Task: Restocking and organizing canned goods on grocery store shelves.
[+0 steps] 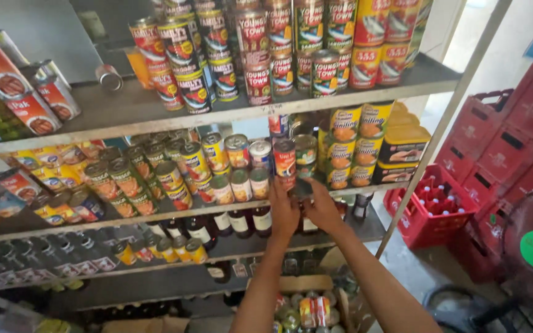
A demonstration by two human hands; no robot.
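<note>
Grey metal shelving point(155, 114) fills the view, stacked with tins on three levels. Both hands reach up to the front edge of the middle shelf point(353, 188). The left hand point(283, 211) rises from six o'clock with its fingers pointing to twelve, the fingertips touching the base of a red-labelled can point(284, 161) that stands upright at the shelf's lip. Its grip looks loose against the tin rather than wrapped around it; whether it is clenched cannot be told from behind. The right hand point(322, 208) lies just beside the left, at its three o'clock, fingers spread and released, the tips resting at the shelf edge under a green-labelled can point(305, 154). That can stands just beside the red-labelled can, at its three o'clock.

At nine o'clock of the red-labelled can stands a row of small tins point(242, 184), and farther left slanting rows of brown-topped tins point(124, 182). At three o'clock sit yellow tins point(353, 145) stacked three high, then flat yellow boxes point(402, 148). On the top shelf, at twelve o'clock, stand tall red and dark tins point(266, 55). Below the hands, dark bottles point(229, 222) line the lower shelf, and an open carton of tins point(306, 308) sits on the floor at six o'clock. Red bottle crates point(507, 148) are stacked at three o'clock, well apart from the shelving.
</note>
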